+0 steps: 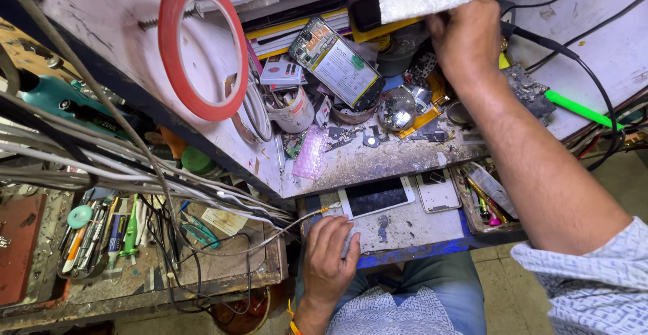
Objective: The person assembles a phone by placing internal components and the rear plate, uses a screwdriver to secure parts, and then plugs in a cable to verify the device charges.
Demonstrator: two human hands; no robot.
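Note:
My left hand (329, 254) rests on the front edge of a low pull-out shelf (405, 230), its fingers bent over the near left corner of a white phone screen panel (376, 197). My right hand (466, 35) reaches far back over the cluttered workbench (378, 159), closed around something dark by a black cable (574, 55); what it grips is hidden. An opened phone (337, 62) with its battery showing leans among the parts just left of that hand.
A large red tape roll (202, 45) hangs on a screw at the left. White cables (101, 173) run across a lower tray of tools (101, 234). A green pen-like tool (580, 109) lies at the right. A second phone panel (439, 190) lies on the shelf.

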